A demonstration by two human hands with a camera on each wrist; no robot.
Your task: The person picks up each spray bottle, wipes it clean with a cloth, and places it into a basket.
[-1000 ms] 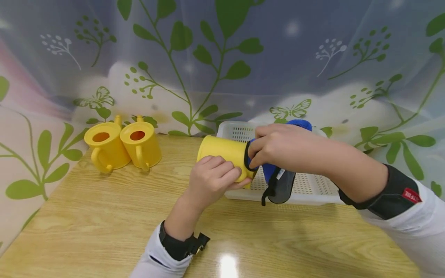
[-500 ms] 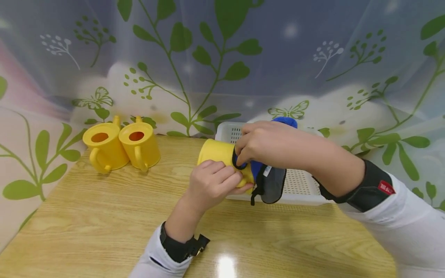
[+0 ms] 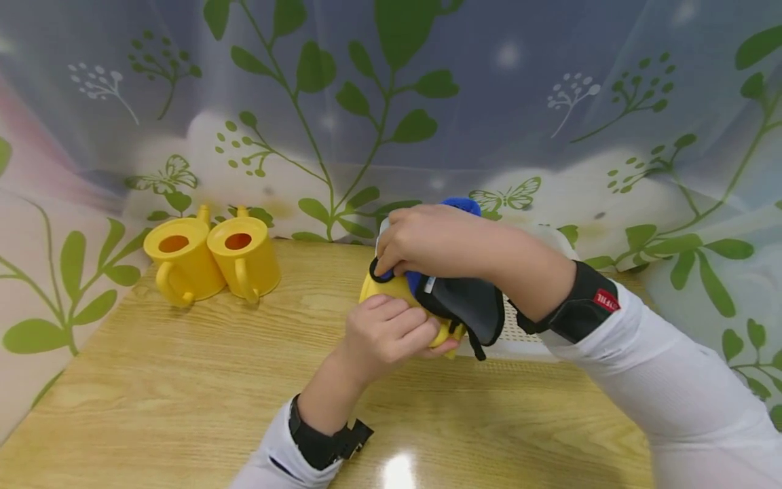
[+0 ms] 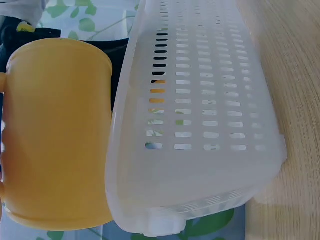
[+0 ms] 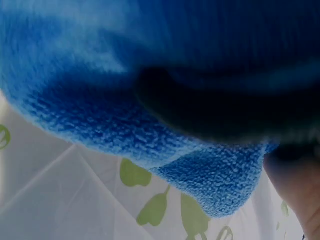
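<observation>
My left hand [image 3: 391,333] grips a yellow watering can [image 3: 374,288], fingers curled over its side as it lies tilted in front of the basket. In the left wrist view the can [image 4: 57,135] shows as a smooth yellow cylinder. My right hand [image 3: 430,238] pinches a blue fuzzy cleaning cloth with black edging and a grey panel [image 3: 470,302], its black-edged corner near the can's left end. A strap dangles from the cloth. Close up in the right wrist view is the cloth's blue pile [image 5: 135,120]. Most of the can hides under hands and cloth.
A white perforated plastic basket [image 4: 200,120] stands right behind the held can. Two more yellow watering cans [image 3: 244,251] stand side by side at the back left of the wooden table [image 3: 183,394]. A leaf-printed curtain [image 3: 513,122] hangs behind.
My right hand has moved left with the cloth, from the can's right end across to its left end. My left hand keeps its grip, and the can has tilted and shifted slightly right.
</observation>
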